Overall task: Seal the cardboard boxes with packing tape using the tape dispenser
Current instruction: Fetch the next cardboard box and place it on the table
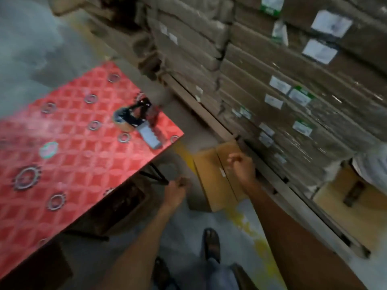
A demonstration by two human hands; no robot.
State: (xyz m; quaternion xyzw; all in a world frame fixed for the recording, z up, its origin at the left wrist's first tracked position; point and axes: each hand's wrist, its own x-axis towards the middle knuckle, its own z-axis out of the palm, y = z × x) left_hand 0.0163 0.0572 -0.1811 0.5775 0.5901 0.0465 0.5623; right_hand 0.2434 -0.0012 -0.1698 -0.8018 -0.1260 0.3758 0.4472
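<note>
Grey concrete floor (184, 243) fills the bottom of the view, crossed by a worn yellow line (260, 250), with a sandalled foot (212, 241) nearest to us. Above it both bare forearms stretch forward. We see the left hand (176, 190) with its fingers loosely curled and nothing visible in it, though blur softens the fingertips. The right hand (243, 167) is likewise loosely curled and empty as far as we can tell, hovering over a cardboard box (209, 181) that sits on the floor with its flaps closed. We read its centre seam as running away from us, leaning a little leftward, with no tape visible on it. Beyond and to the left stands a red patterned table (62, 143), and near its far right corner lies the tape dispenser (136, 120), handle pointing back toward us. We judge the left hand the nearer one to it: up and leftward. Farthest off, stacked cartons (272, 70) wall the right side.
</note>
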